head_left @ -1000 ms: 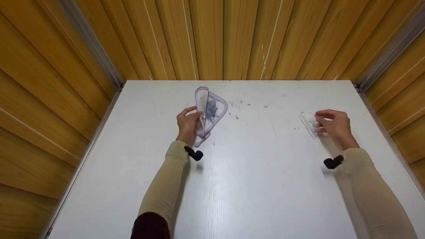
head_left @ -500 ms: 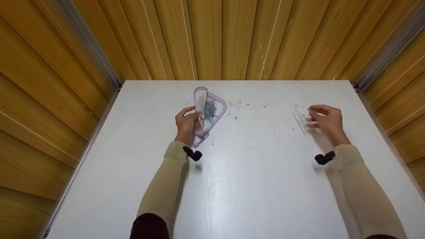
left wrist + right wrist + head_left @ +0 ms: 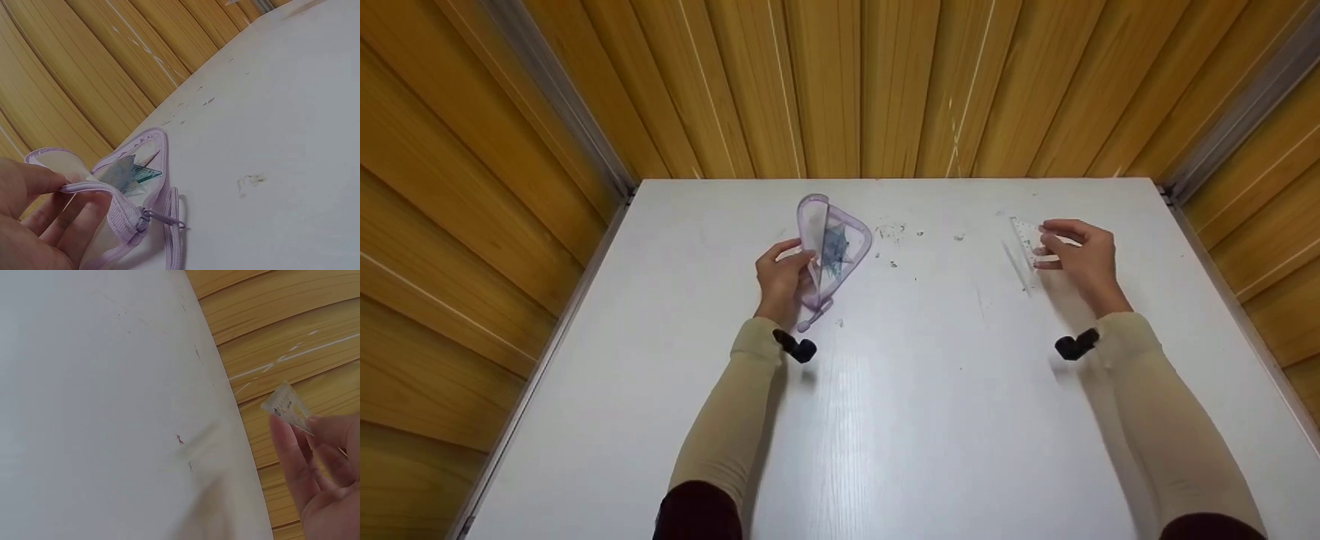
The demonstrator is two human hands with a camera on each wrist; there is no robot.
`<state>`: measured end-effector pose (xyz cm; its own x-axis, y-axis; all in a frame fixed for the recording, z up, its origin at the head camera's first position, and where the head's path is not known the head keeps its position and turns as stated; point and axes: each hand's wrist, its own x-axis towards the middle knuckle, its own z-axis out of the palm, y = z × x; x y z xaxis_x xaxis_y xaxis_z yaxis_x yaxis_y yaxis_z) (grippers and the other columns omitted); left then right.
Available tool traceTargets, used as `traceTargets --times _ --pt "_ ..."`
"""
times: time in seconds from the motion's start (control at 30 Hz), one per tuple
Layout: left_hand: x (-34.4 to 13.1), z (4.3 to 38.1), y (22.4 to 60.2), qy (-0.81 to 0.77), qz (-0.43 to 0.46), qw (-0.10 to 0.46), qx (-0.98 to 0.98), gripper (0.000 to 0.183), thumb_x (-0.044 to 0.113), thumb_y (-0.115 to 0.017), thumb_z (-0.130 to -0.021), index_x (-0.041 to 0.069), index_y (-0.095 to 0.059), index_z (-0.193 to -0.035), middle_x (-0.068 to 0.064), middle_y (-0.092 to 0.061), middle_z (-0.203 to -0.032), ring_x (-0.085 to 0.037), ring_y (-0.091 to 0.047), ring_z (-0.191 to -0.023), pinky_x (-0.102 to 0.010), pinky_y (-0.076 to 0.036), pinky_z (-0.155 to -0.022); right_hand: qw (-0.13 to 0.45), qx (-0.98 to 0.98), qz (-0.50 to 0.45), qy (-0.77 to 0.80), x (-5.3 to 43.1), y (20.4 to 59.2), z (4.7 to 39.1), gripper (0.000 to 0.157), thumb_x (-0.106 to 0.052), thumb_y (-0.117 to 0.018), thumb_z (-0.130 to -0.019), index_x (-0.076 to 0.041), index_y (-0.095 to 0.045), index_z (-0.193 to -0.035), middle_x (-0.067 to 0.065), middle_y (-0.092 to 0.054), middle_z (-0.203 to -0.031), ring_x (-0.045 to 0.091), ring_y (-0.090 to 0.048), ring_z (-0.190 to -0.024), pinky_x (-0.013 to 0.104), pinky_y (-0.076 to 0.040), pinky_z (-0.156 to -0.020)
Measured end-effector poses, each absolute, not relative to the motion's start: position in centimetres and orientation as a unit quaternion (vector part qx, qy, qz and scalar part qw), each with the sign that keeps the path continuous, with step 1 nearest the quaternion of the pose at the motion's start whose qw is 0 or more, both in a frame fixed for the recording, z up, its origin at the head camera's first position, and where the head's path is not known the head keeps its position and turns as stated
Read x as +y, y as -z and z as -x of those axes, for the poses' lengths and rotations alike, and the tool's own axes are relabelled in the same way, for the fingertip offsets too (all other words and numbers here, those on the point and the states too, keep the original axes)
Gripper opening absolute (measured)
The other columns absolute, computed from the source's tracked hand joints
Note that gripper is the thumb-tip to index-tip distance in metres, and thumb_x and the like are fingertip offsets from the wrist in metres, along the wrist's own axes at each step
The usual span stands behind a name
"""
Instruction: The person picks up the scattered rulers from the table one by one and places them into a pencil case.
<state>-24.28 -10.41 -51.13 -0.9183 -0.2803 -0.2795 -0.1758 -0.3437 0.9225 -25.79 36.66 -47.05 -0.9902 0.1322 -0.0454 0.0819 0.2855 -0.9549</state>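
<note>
My left hand [image 3: 782, 280] pinches one edge of a clear pencil pouch [image 3: 812, 225] with lilac trim, thumb on top. In the left wrist view the zipper is undone and the pouch [image 3: 160, 194] gapes. Inside it lie a green ruler-like piece [image 3: 147, 173], a bluish item [image 3: 120, 172] and a thin pointed item [image 3: 152, 158]. My right hand [image 3: 1084, 259], to the right, pinches a clear set square [image 3: 1026, 237] between thumb and fingers. It is held above the table, its shadow falling below. The right wrist view shows printed marks on the set square [image 3: 286, 405].
The white table [image 3: 915, 420] carries dark smudges and scuffs [image 3: 892, 231] between the hands. Behind it stands a yellow wood-slat wall [image 3: 862, 90], with side walls at left and right. A small black camera sits on each wrist.
My right hand has moved left and a little toward the table's far edge, carrying the set square. The left hand and the pouch have stayed almost in place.
</note>
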Motion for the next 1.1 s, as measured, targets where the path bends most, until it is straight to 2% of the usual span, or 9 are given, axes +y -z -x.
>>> traceTargets --times 0.2,0.43,0.87,1.1 --pt "-10.4 24.3 51.1 0.791 -0.200 0.035 -0.578 0.042 0.003 -0.076 -0.090 0.000 -0.067 -0.131 -0.020 -0.075 -0.103 -0.027 -0.075 -0.087 -0.032 -0.059 -0.069 0.030 -0.785 0.050 -0.616 35.5 47.1 26.4 0.038 -0.014 -0.069 -0.099 -0.001 -0.064 -0.134 0.018 -0.062 -0.134 0.018 -0.073 -0.090 0.036 -0.061 -0.074" --pt "-10.5 24.5 51.1 0.779 -0.208 0.035 -0.590 0.039 0.004 -0.077 -0.089 0.003 -0.069 -0.128 -0.016 -0.076 -0.099 -0.023 -0.073 -0.082 -0.030 -0.058 -0.067 0.024 -0.787 0.042 -0.615 34.0 46.8 27.1 0.037 -0.017 -0.069 -0.099 -0.005 -0.066 -0.133 0.021 -0.061 -0.137 0.022 -0.073 -0.095 0.036 -0.061 -0.076" --pt "-10.6 24.6 51.1 0.778 -0.206 0.039 -0.592 0.039 0.004 -0.077 -0.089 0.002 -0.069 -0.127 -0.016 -0.076 -0.095 -0.023 -0.072 -0.078 -0.029 -0.056 -0.062 0.016 -0.793 0.017 -0.609 30.6 46.4 28.6 0.037 -0.015 -0.068 -0.100 -0.003 -0.064 -0.135 0.019 -0.061 -0.137 0.022 -0.072 -0.095 0.034 -0.061 -0.075" --pt "-10.6 24.4 51.0 0.792 -0.184 0.040 -0.581 0.041 0.003 -0.075 -0.091 -0.001 -0.066 -0.131 -0.021 -0.075 -0.098 -0.022 -0.069 -0.074 -0.027 -0.053 -0.059 0.015 -0.794 0.012 -0.608 28.8 46.5 29.3 0.030 -0.015 -0.068 -0.100 -0.008 -0.069 -0.130 0.016 -0.063 -0.133 0.025 -0.072 -0.096 0.034 -0.061 -0.075"
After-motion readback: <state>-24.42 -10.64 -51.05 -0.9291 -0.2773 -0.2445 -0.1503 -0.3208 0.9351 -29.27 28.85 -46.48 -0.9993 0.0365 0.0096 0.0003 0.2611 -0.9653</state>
